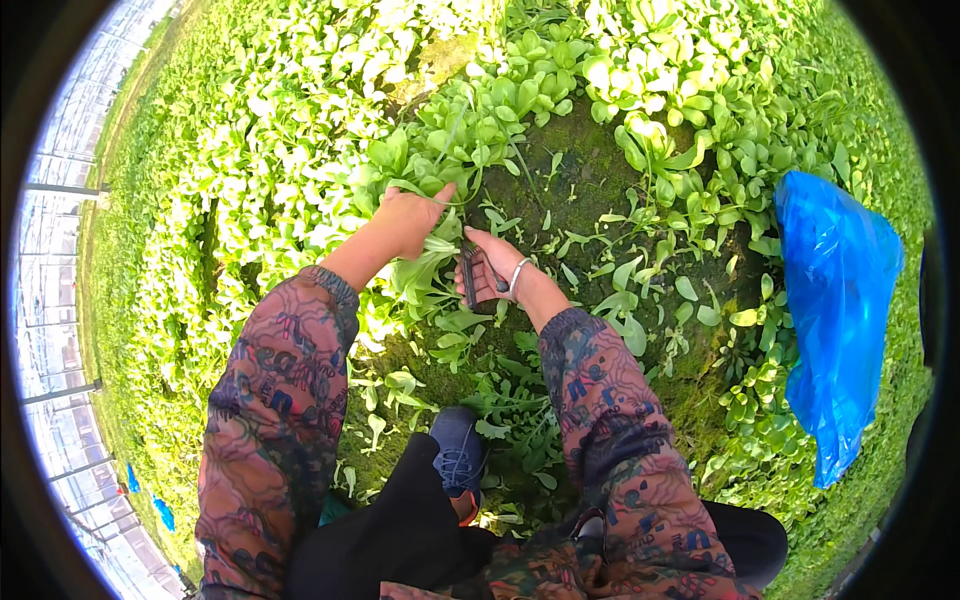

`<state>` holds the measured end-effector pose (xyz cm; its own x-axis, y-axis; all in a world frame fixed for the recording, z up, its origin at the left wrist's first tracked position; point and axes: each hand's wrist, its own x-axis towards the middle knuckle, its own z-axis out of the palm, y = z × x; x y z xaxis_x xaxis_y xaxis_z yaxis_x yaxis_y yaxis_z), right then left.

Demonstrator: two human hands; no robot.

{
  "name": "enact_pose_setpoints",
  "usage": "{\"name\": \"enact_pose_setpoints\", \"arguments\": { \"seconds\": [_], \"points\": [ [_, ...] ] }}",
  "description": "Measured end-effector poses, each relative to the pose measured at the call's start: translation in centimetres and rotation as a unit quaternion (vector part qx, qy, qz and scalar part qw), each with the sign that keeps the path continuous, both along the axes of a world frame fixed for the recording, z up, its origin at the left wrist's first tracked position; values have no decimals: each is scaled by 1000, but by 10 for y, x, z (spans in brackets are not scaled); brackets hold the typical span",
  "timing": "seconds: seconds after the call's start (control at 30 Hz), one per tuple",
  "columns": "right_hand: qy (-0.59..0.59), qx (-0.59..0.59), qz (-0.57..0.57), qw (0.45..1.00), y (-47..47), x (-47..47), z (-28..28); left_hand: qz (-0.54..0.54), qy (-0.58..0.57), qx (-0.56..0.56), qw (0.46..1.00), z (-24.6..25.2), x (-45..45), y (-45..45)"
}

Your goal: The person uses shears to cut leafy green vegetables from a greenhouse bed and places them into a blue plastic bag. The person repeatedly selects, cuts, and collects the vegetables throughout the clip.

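Note:
My left hand (415,220) is closed around the lower part of a leafy green plant (431,266) in a dense bed of leafy greens (285,142). Close to its right is my right hand (491,268), palm turned up, with a small dark hand tool (469,279) lying across its fingers; which tool it is I cannot tell. The tool's upper end is near the plant's base. A pale bracelet (519,277) circles my right wrist. Leaves hide part of my left fingers.
A blue plastic bag (840,315) lies on the plants at the right. Bare mossy soil (585,172) with scattered loose leaves is right of my hands. My shoe (457,450) stands on the ground below. A greenhouse wall (56,277) runs along the far left.

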<state>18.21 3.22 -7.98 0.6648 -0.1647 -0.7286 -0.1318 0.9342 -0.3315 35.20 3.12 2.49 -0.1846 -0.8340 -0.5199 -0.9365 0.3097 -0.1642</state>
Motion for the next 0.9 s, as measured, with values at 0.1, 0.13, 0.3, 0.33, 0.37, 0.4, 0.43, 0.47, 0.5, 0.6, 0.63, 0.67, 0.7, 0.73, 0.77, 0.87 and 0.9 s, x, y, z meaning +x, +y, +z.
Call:
{"name": "enact_pose_setpoints", "arguments": {
  "seconds": [0.1,0.13,0.3,0.33,0.37,0.4,0.43,0.47,0.5,0.6,0.63,0.67,0.7,0.73,0.77,0.87,0.9],
  "points": [
    [33,-102,3,994,4,-2,-4,-6,-32,-43,999,0,3,-7],
    [30,-112,-11,993,6,-7,-5,-11,-25,-77,997,3,6,-9],
    [-89,2,-97,991,-17,-23,-9,-118,-28,-113,986,13,8,-29],
    [-105,12,-100,989,-25,-21,-9,-123,-14,-109,986,12,5,-36],
    [-121,22,-105,987,-33,-18,-10,-115,-26,-88,989,10,3,-44],
    [-142,33,-102,984,-41,-15,-10,-104,-41,-62,992,7,-1,-53],
    [-140,43,-104,984,-47,-12,-11,-93,-55,-35,993,3,-4,-61],
    [-138,54,-105,983,-53,-8,-11,-96,-52,-24,994,0,-5,-71],
    [-119,63,-112,985,-57,-5,-12,-94,-65,-20,993,-4,-5,-79],
    [-102,26,-127,986,-57,0,-12,-73,-82,15,994,-12,-2,-95],
    [-57,1,-135,989,-56,-2,-12,-68,-66,-6,995,-13,1,-95],
    [-51,-19,-124,991,-51,-4,-12,-66,-46,-34,996,-12,5,-94],
    [-43,-41,-108,992,-48,-9,-12,-66,-34,-49,996,-11,8,-92],
    [-55,-46,-115,991,-46,-15,-12,-47,6,-60,997,-8,11,-90],
    [-56,-49,-121,990,-46,-20,-11,-63,12,-90,994,-6,12,-88],
    [-75,-23,-182,980,-53,-29,-10,-116,18,-139,983,2,8,-93],
    [-85,-15,-176,981,-59,-28,-10,-121,17,-119,985,4,4,-96]
  ]
}}
